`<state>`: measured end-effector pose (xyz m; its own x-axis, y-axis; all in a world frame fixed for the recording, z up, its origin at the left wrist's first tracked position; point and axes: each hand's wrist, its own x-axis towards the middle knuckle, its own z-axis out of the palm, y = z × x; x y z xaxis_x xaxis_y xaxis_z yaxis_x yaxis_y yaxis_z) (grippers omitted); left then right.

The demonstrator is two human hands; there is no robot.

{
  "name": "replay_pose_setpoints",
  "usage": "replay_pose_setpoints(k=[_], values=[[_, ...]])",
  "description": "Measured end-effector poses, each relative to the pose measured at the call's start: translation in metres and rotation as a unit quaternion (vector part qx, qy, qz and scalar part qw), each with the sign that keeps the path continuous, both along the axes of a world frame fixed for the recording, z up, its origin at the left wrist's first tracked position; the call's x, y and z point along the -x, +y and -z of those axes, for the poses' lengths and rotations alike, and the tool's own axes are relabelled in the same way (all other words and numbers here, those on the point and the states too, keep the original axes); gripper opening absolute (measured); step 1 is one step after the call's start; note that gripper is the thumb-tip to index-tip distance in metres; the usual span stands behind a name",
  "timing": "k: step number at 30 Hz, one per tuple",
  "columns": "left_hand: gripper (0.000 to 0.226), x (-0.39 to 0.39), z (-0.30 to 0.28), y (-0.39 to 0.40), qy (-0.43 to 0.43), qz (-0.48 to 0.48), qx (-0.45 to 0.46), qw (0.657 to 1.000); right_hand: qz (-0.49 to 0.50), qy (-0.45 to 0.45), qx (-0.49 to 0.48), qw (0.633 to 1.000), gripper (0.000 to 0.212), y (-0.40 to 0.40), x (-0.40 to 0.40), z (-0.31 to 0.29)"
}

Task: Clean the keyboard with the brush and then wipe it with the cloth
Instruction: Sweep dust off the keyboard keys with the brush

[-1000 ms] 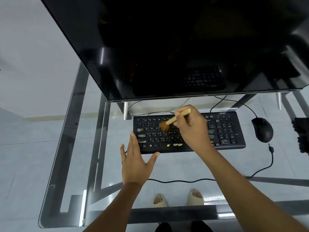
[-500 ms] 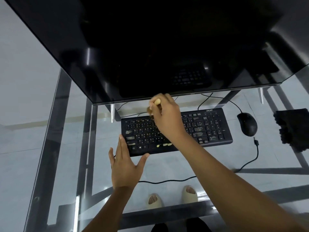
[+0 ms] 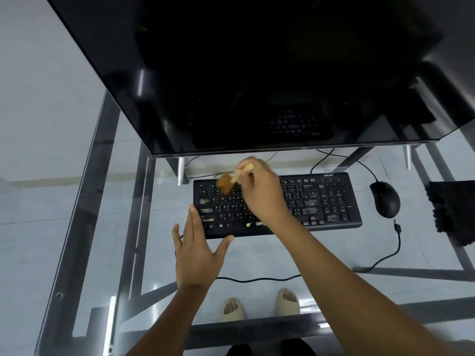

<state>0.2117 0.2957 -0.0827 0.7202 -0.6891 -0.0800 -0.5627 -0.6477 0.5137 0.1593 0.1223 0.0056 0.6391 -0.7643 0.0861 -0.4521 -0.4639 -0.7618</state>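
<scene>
A black keyboard (image 3: 321, 201) lies on the glass desk under the monitor. My right hand (image 3: 262, 194) grips the pale wooden handle of a small brush (image 3: 226, 183); its brown bristles touch the keys at the keyboard's top left. My left hand (image 3: 198, 250) lies flat with straight fingers at the keyboard's front left corner, fingertips and thumb touching its edge. A dark cloth (image 3: 452, 211) sits at the desk's right side, partly cut off by the frame.
A big black monitor (image 3: 257, 73) hangs over the desk's back half. A black mouse (image 3: 385, 199) sits right of the keyboard, its cable (image 3: 395, 242) looping toward the front. The glass desk (image 3: 295, 253) shows a metal frame and my feet below.
The brush has swept from the keyboard's middle toward its top left, so the bristles show again. My left hand stays at the front left corner. The view has shifted slightly.
</scene>
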Motion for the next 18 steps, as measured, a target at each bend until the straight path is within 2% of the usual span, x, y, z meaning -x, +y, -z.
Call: replay_pose_setpoints(k=[2, 3, 6, 7, 10, 12, 14, 15, 16, 18], values=[[0.101, -0.002, 0.001, 0.001, -0.005, -0.003, 0.004, 1.0, 0.045, -0.029, 0.05, 0.997, 0.01, -0.007, 0.009, -0.004], [0.101, -0.003, 0.002, 0.001, -0.005, -0.004, 0.004, 1.0, 0.04, -0.046, 0.045, 0.997, 0.01, -0.007, 0.014, -0.004], [0.101, -0.003, 0.002, -0.001, -0.001, -0.002, 0.004, 1.0, -0.056, -0.015, -0.021, 0.998, 0.007, 0.0, 0.024, -0.007], [0.101, -0.002, 0.002, -0.001, -0.001, 0.0, 0.004, 1.0, -0.061, 0.007, -0.011, 0.998, 0.007, -0.002, 0.028, -0.005], [0.1, -0.002, 0.003, 0.0, -0.004, 0.005, 0.012, 1.0, 0.043, -0.024, 0.064, 0.997, 0.008, -0.012, 0.037, -0.011], [0.099, -0.003, 0.003, 0.0, -0.01, 0.008, 0.008, 1.0, 0.034, -0.062, 0.021, 0.997, 0.011, -0.008, 0.039, -0.014], [0.1, -0.003, 0.003, 0.0, -0.01, 0.004, 0.001, 1.0, -0.051, -0.028, -0.078, 0.995, 0.012, 0.004, 0.037, -0.012], [0.1, -0.003, 0.004, 0.0, -0.007, 0.004, -0.003, 1.0, -0.08, -0.001, -0.077, 0.994, 0.01, 0.007, 0.037, -0.009], [0.101, -0.003, 0.004, 0.0, -0.005, 0.004, -0.004, 1.0, -0.076, 0.024, -0.048, 0.996, 0.008, 0.005, 0.038, -0.006], [0.101, -0.003, 0.004, -0.001, -0.003, 0.006, -0.002, 1.0, -0.004, -0.003, 0.037, 0.999, 0.008, -0.003, 0.039, -0.007]])
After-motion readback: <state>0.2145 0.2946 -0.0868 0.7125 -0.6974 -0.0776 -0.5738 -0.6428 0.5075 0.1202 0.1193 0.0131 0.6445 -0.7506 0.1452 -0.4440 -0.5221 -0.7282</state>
